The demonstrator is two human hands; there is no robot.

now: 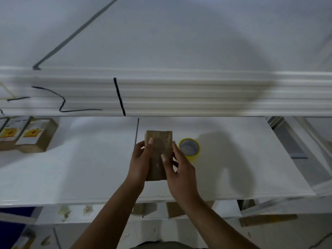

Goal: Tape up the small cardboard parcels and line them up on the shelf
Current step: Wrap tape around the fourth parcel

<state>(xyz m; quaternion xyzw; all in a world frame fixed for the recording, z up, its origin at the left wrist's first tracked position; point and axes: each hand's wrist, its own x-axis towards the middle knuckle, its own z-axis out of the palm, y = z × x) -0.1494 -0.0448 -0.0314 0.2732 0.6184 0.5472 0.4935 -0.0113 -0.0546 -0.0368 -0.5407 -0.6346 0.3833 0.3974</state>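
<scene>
A small brown cardboard parcel [159, 141] is held upright over the white shelf [80, 173], near its middle. My left hand [141, 162] grips its left side, thumb across the front. My right hand [179, 169] grips its right side, thumb pressed on the front face. A roll of yellow tape [190, 149] lies flat on the shelf just right of the parcel, behind my right hand. Two labelled cardboard parcels [34, 135] stand side by side at the shelf's far left, partly cut off by the frame edge.
A thick white upper shelf edge [179, 94] with black marker lines runs across above the parcel. Below the shelf's front edge are cardboard pieces [173, 210] and a lower white surface. A metal frame [296, 141] borders the shelf on the right.
</scene>
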